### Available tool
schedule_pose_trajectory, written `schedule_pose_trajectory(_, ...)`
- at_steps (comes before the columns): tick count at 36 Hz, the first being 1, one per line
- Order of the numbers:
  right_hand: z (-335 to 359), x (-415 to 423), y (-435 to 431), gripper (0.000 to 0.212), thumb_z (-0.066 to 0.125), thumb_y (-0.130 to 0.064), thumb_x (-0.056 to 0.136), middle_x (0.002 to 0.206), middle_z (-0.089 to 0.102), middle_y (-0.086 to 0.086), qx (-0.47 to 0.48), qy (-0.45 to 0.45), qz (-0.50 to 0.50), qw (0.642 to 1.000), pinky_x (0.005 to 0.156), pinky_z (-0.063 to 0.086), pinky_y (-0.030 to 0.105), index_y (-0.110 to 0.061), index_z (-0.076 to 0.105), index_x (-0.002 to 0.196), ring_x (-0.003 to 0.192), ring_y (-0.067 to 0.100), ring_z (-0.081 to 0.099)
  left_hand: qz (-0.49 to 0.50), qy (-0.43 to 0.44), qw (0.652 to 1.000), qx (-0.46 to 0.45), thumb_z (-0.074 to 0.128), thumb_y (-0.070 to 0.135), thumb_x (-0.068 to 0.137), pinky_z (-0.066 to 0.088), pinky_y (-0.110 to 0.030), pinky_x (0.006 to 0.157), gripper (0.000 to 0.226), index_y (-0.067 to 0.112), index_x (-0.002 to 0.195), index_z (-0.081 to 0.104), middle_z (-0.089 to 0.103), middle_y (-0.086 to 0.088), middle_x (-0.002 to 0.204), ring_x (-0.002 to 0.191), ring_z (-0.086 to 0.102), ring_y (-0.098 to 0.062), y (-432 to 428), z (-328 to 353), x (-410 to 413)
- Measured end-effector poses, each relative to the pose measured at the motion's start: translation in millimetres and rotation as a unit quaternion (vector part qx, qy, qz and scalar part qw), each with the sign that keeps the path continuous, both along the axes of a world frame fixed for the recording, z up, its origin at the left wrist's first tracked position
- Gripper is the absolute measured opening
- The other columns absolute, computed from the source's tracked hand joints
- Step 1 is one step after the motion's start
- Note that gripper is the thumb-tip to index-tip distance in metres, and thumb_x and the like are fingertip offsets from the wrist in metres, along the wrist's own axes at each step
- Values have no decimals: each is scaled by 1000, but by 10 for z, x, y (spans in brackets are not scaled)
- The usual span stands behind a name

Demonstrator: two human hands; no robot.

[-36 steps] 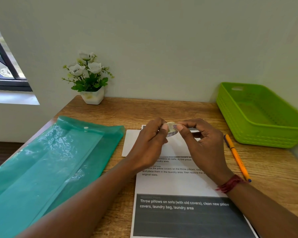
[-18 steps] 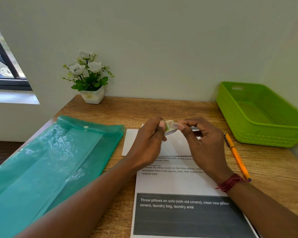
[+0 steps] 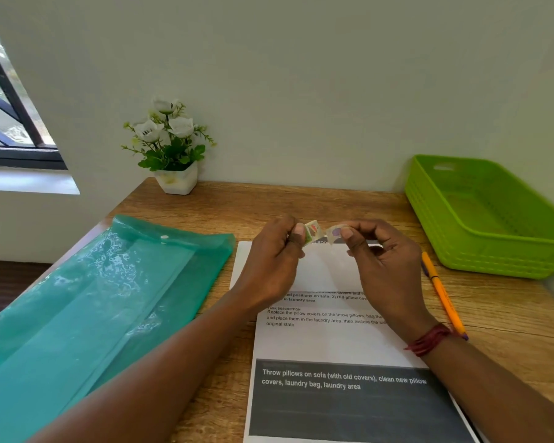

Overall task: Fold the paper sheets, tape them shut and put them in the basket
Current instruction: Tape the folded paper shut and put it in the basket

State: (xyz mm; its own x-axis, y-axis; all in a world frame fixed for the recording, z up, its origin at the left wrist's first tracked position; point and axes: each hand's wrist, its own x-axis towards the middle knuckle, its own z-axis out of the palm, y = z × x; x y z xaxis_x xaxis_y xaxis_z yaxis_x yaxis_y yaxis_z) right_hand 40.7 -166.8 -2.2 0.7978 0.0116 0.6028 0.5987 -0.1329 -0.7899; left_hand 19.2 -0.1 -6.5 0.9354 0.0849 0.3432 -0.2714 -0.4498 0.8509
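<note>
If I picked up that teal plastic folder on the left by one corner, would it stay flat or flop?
Probably flop: the teal folder looks thin and see-through, with ripples across its surface. Its glossy sheen suggests it may be slippery and slide easily on the wooden desk. Being so thin, it is likely light for its size.

Left hand [image 3: 272, 263] and right hand [image 3: 387, 270] hover close together, fingers [image 3: 385, 233] pinching.
</note>
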Motion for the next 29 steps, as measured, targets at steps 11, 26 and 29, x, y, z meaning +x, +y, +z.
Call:
schedule_pose_trajectory(11,-53,108,-76,8,73,-20,85,87,73,-6,40,48,-50,997,63,60,36,-28,72,88,78,13,67,96,-38,990,100,60,24,96,36,-13,72,15,17,99,73,61,1,106,92,52,-9,22,36,35)
schedule_pose_trajectory(26,-40,316,-268,10,73,-15,86,93,74,-1,80,68,-95,990,84,57,47,-22,74,94,88,15,69,275,12,933,231,64,23,95,38,-17,63,18,17,108,75,74,0,105,77,57,-6,853,468,347)
schedule_pose_trajectory(29,-46,344,-310,12,72,-13,87,96,74,2,30,33,-109,993,82,54,23,-17,74,98,84,1,67,300,61,918,252,67,24,92,47,-30,68,17,15,104,75,74,-5,96,76,60,-14,1035,423,385)
